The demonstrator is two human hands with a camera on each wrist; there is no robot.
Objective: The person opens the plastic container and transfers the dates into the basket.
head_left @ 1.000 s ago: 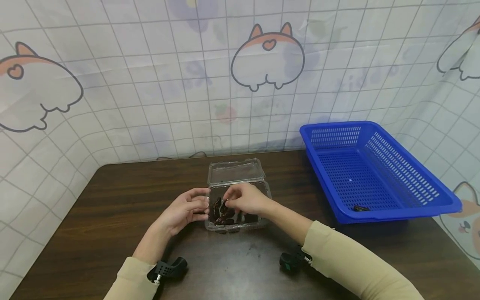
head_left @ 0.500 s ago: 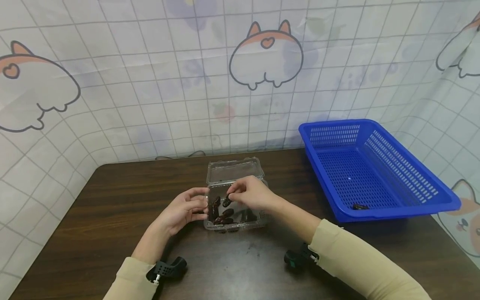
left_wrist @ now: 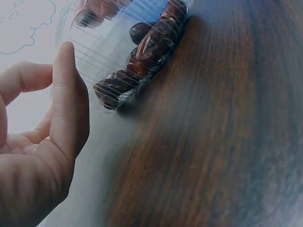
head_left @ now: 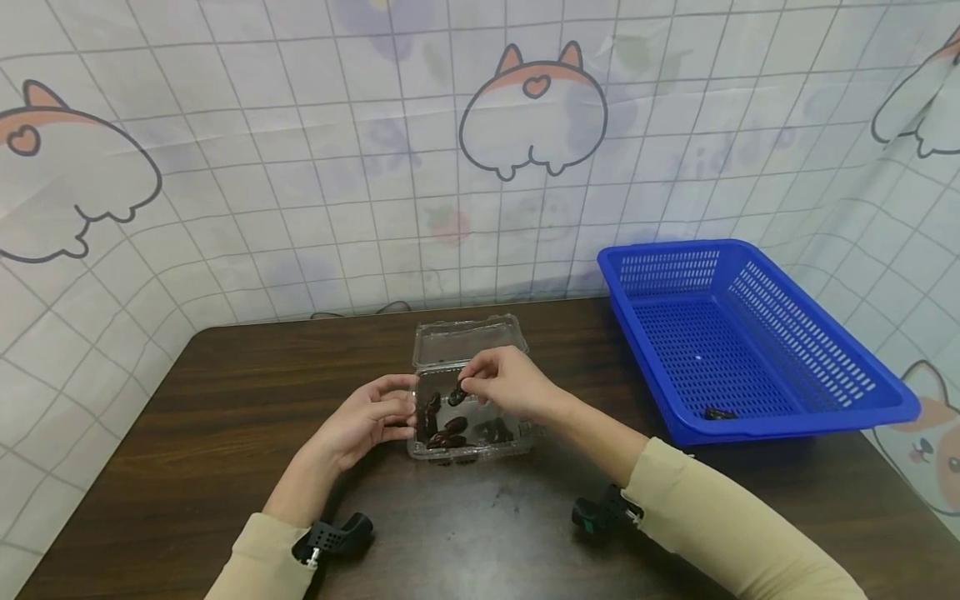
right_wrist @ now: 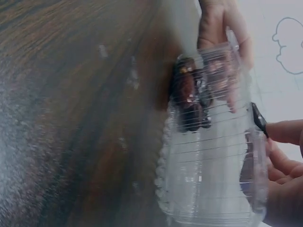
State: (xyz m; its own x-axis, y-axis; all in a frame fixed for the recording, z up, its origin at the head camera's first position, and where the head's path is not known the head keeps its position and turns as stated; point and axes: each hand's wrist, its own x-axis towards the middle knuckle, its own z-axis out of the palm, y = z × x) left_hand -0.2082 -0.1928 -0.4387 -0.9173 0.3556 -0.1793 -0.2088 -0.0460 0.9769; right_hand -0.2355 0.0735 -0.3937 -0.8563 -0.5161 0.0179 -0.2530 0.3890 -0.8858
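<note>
A clear plastic clamshell box (head_left: 480, 454) stands on the table, its lid (head_left: 471, 342) folded back toward the wall. Several glossy dark dates (head_left: 447, 437) lie in its left part; the left wrist view shows dates (left_wrist: 156, 45) through the side. With thumb and fingertips my right hand (head_left: 517, 385) pinches a date (head_left: 457, 395) over the box. In the right wrist view that date (right_wrist: 258, 118) appears just above the rim. My left hand (head_left: 371, 418) rests against the box's left side, fingers spread and loosely bent, thumb (left_wrist: 66, 104) straight.
A blue slotted basket (head_left: 795, 427) stands to the right on the dark wood table (head_left: 247, 392), holding one small dark piece (head_left: 720, 413) near its front. A printed cloth wall (head_left: 337, 208) rises behind the table. Black wrist devices are strapped at both sleeves.
My right hand has lifted the date out from among the others and drawn it back and slightly right. The left hand stays at the box's side.
</note>
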